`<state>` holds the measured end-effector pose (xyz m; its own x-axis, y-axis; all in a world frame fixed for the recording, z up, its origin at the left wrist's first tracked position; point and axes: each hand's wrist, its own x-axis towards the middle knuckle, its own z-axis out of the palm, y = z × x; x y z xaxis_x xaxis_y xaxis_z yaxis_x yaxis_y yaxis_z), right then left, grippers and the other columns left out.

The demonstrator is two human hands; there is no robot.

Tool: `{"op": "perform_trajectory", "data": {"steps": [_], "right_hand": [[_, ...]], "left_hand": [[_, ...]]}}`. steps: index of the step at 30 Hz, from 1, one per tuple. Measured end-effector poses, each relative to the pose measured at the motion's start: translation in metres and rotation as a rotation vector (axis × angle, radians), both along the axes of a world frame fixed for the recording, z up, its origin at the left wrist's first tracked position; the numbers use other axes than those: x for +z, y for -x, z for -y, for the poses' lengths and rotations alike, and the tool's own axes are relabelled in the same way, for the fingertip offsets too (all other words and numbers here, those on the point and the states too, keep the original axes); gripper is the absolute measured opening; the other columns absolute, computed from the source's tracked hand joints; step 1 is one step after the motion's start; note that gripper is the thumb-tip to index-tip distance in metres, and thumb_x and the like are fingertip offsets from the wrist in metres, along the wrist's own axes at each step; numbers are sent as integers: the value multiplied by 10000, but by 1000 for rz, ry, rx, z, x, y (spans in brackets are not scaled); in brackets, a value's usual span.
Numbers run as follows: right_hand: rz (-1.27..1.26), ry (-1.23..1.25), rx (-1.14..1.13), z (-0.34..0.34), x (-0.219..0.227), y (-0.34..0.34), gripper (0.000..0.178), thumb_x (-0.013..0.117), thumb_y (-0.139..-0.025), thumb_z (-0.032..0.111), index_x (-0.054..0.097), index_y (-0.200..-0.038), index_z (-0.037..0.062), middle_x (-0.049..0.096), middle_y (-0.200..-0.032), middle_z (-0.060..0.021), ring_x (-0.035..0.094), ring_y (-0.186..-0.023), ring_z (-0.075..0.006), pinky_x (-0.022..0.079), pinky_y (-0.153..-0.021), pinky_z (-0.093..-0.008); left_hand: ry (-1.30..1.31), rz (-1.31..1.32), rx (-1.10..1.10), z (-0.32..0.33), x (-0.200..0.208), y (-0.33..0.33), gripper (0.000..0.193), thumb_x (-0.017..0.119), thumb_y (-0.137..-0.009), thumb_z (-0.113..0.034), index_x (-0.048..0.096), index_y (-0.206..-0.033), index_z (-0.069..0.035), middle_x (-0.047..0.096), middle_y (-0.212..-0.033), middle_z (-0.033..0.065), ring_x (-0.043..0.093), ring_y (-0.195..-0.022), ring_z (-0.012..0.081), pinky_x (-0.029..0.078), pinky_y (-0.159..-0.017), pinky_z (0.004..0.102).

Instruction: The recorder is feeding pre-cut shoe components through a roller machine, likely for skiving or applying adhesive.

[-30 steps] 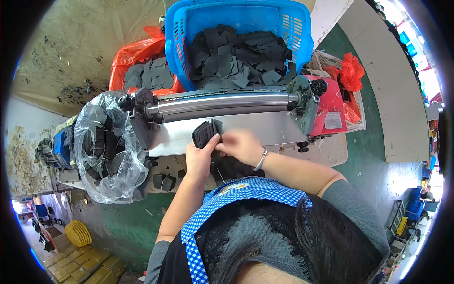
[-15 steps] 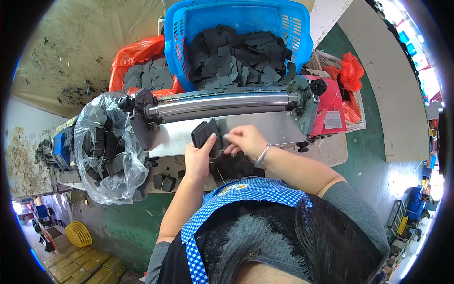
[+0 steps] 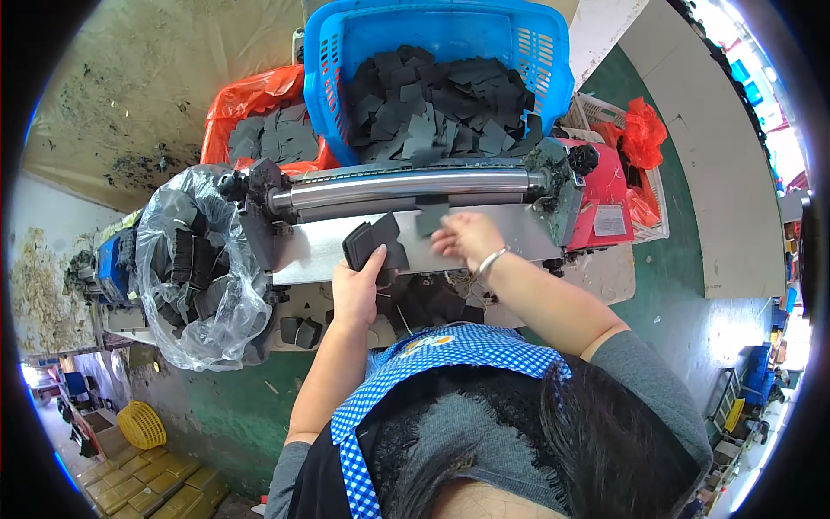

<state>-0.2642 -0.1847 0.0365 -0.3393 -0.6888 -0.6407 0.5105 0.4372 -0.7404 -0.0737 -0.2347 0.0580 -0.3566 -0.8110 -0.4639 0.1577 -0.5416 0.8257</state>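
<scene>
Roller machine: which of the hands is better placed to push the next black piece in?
Probably the right hand: it already touches a black piece at the roller. The left hand grips the stack.

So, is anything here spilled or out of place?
Yes: a few dark pieces lie loose on the ledge below the roller machine, outside the blue basket and clear bag.

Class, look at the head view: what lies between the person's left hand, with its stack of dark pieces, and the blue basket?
In the head view, between the left hand and the blue basket lie the machine's flat metal feed plate and its shiny steel roller.
</scene>
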Motion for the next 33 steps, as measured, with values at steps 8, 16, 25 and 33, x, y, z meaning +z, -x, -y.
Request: {"op": "perform_trajectory", "data": {"steps": [8,16,25,33], "right_hand": [[-391,342,380,-11,23,-46,191,656,-827,142,628,-914,-25,657,-742,-74,648,-657,-141,513,-592,-237],[-9,13,-98,5,9,-5,237,557,-907,225,519,-993,7,638,-831,-134,643,-631,-166,512,-549,-239],[1,172,318,-13,27,-38,196,648,-848,185,593,-914,9,625,-738,-48,596,-575,-82,455,-491,-188],[67,59,292,-17,28,-26,208,588,-887,221,585,-870,14,628,-731,-76,603,-569,-111,465,-486,-202]], "left_hand": [[107,92,-8,-4,-4,5,165,672,-817,-118,621,-932,-11,631,-808,48,613,-669,135,501,-566,251],[-26,-55,4,-1,-2,-2,209,604,-874,-198,601,-937,1,627,-797,73,634,-668,177,534,-591,297],[2,-159,-24,-7,9,-2,193,585,-891,-161,600,-1012,-11,641,-946,65,618,-742,115,493,-624,245],[-48,-83,-4,-2,4,-19,176,677,-820,-124,630,-951,-16,649,-844,42,587,-656,76,466,-546,199]]}}
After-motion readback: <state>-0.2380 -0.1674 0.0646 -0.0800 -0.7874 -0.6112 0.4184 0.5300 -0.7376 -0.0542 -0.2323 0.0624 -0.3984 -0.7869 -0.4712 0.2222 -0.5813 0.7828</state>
